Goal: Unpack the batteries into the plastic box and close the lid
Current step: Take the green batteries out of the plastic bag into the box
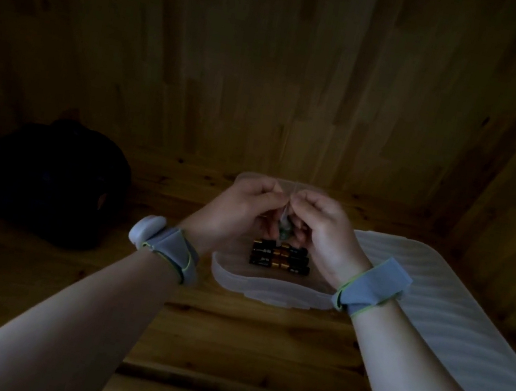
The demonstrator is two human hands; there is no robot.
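1. A wooden bench [226, 327] of knotty planks fills the lower half of the view; its near edge shows slats with dark gaps between them.
2. A wall [273, 60] of vertical wooden boards rises behind the bench, dimly lit and darker toward the corners.
3. A dark, rounded bag [55, 183] sits on the bench at the far left, close to the wall; its details are lost in shadow.
4. Grey wristbands [168, 248] with yellow-green edging wrap both wrists.

Hands: left hand [238, 205] and right hand [323, 227] are pinched on clear wrapping [283, 225].
Box: batteries [279, 260] are stacked inside plastic box [267, 288].
Lid: lid [455, 319] is laid beside it on table [242, 334].
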